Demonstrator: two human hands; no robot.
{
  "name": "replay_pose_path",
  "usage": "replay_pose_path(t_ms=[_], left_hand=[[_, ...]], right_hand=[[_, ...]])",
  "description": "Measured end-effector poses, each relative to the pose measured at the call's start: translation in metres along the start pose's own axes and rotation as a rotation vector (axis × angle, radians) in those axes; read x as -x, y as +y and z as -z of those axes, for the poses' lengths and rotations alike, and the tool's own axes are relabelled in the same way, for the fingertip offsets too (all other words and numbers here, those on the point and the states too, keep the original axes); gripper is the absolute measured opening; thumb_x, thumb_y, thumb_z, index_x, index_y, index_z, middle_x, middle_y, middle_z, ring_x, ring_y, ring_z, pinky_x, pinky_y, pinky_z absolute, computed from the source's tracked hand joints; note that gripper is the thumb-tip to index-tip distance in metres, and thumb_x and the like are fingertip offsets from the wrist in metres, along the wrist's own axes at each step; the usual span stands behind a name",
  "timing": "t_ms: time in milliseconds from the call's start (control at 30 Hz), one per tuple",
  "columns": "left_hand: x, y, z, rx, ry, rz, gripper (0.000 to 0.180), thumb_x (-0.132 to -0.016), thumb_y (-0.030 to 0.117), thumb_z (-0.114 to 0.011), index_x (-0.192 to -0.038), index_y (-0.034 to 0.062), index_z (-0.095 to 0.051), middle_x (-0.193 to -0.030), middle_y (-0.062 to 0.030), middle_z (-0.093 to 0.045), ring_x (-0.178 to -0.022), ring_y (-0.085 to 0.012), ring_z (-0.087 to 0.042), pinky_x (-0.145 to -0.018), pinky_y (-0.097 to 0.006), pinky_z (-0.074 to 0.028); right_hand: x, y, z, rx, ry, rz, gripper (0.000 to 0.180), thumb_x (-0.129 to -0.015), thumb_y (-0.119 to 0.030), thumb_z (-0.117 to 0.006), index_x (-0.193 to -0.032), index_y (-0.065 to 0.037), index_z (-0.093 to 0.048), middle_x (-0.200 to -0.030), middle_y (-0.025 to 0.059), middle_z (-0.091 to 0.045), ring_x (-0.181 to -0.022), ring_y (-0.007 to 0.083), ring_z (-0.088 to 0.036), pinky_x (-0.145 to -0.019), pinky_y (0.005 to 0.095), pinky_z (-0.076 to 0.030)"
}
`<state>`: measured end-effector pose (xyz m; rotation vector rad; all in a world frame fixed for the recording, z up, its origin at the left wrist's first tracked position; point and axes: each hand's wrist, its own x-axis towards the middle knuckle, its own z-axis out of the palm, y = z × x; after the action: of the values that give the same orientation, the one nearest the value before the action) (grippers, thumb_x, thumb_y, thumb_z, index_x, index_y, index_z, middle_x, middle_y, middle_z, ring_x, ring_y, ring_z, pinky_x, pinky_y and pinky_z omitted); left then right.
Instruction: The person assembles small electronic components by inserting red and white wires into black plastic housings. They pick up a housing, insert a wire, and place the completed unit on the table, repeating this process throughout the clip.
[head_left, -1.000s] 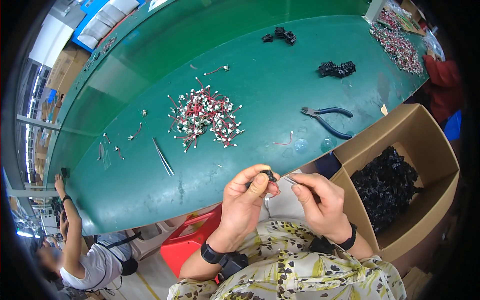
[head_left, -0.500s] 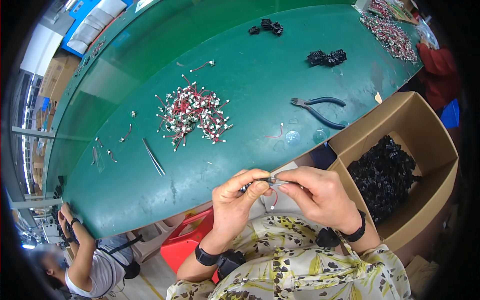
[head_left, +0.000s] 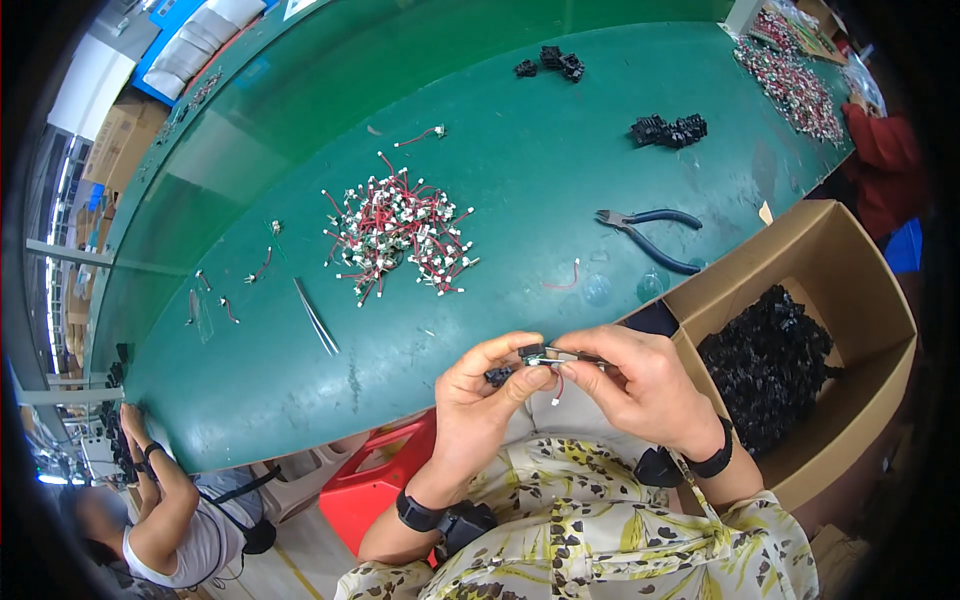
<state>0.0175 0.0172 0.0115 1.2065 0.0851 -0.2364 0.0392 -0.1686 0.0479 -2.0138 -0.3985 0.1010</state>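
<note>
My left hand (head_left: 472,398) pinches a small black plastic housing (head_left: 531,352) between thumb and forefinger, over the table's near edge. Another black piece (head_left: 497,376) shows within its curled fingers. My right hand (head_left: 648,385) is closed around metal tweezers (head_left: 568,354), whose tips reach the housing. At that spot a small white-and-green part sits against the left thumb, and a short red wire (head_left: 560,385) with a white plug hangs below. Whether the tips grip this part cannot be made out.
On the green table (head_left: 480,270) lie a heap of red-wired connectors (head_left: 395,230), a second pair of tweezers (head_left: 316,316), cutting pliers (head_left: 650,235) and black housings (head_left: 668,131). A cardboard box (head_left: 860,250) of black parts stands right. Co-workers sit left and far right.
The housing now shows more between my left fingers, and the tweezers are more visible in my right hand. The table scene has shifted slightly right and down in the view.
</note>
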Motion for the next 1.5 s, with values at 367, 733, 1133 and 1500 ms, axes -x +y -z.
replay_pose_path(t_ms=[367, 733, 1133, 1500], left_hand=[[0.006, 0.002, -0.003, 0.081, 0.004, -0.013, 0.03, -0.086, -0.001, -0.067, -0.115, 0.0004, -0.062, -0.1, -0.0093, -0.066, -0.089, -0.014, -0.064, -0.078, -0.026, -0.053], [0.001, 0.007, -0.004, -0.33, 0.016, -0.2, 0.025, -0.084, -0.002, -0.069, -0.108, -0.0009, -0.066, -0.101, -0.0066, -0.063, -0.092, -0.012, -0.06, -0.081, -0.024, -0.049], [0.005, 0.013, 0.013, -0.165, -0.023, -0.21, 0.029, -0.082, -0.006, -0.069, -0.11, 0.0017, -0.064, -0.108, -0.0062, -0.057, -0.097, -0.0121, -0.057, -0.084, -0.025, -0.05], [0.011, 0.009, 0.013, -0.096, 0.064, -0.239, 0.027, -0.079, -0.005, -0.072, -0.105, 0.0027, -0.065, -0.104, -0.0055, -0.057, -0.091, -0.0107, -0.056, -0.08, -0.023, -0.05]], right_hand=[[0.008, 0.0, -0.004, -0.063, 0.025, 0.013, 0.016, -0.086, -0.006, -0.065, -0.101, 0.0, -0.064, -0.085, 0.0149, -0.067, -0.069, 0.0278, -0.066, -0.059, 0.0337, -0.051], [0.008, 0.005, -0.015, -0.016, 0.09, 0.008, 0.013, -0.086, -0.007, -0.066, -0.097, 0.0, -0.065, -0.083, 0.0136, -0.066, -0.066, 0.026, -0.065, -0.057, 0.0338, -0.05], [-0.006, -0.019, -0.001, -0.108, -0.064, -0.044, 0.022, -0.086, -0.009, -0.068, -0.104, 0.003, -0.064, -0.088, 0.0143, -0.068, -0.065, 0.0175, -0.064, -0.057, 0.0271, -0.05], [-0.011, -0.019, -0.008, -0.011, -0.115, 0.041, 0.021, -0.087, -0.011, -0.067, -0.104, 0.001, -0.065, -0.09, 0.0152, -0.068, -0.07, 0.0259, -0.067, -0.06, 0.0326, -0.052]])
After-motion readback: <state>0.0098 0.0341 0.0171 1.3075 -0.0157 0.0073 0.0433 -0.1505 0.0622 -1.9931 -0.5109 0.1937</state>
